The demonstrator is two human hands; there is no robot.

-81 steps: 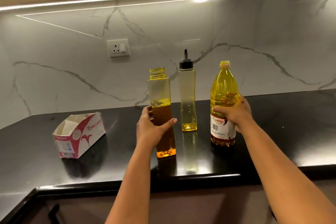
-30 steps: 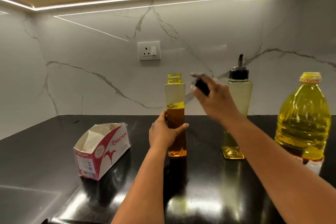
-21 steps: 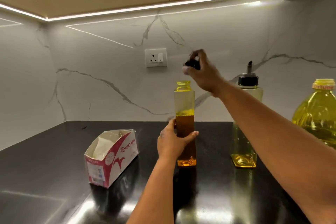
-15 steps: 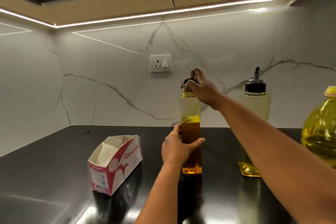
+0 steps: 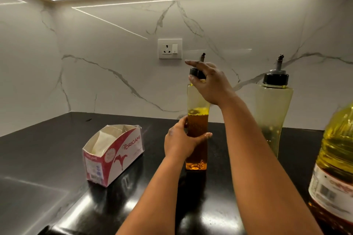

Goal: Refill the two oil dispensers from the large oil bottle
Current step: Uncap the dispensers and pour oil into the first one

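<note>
The near dispenser (image 5: 197,120) stands upright on the black counter (image 5: 47,158), roughly mid-counter, set forward from the back wall. It is filled to about the halfway mark with amber oil; the upper half is clear yellowish plastic.

The left hand (image 5: 181,140) grasps this dispenser at mid-height, thumb on the right face, fingers wrapped round the left side. The right hand (image 5: 208,80) is at the top of it, fingers curled round the black cap (image 5: 193,72), with the index finger extended leftward. The thin pour spout (image 5: 202,57) rises above the knuckles. Whether the cap is fully seated on the neck cannot be told, as the hand covers the joint.

The second dispenser (image 5: 273,112) stands upright to the right, closer to the back edge, capped in black with its own spout. It appears nearly empty; only a little oil shows low in the body, and its base is hidden behind the right forearm.

The large bottle (image 5: 336,158) stands near the right edge of the counter, partly cut off by the frame. It holds yellow oil and carries a white label. Its top is out of view.

An open red-and-white carton (image 5: 114,154) sits towards the left of the counter, well apart from the dispensers. A white wall socket (image 5: 170,48) is mounted on the marble backsplash (image 5: 95,44) above.
</note>
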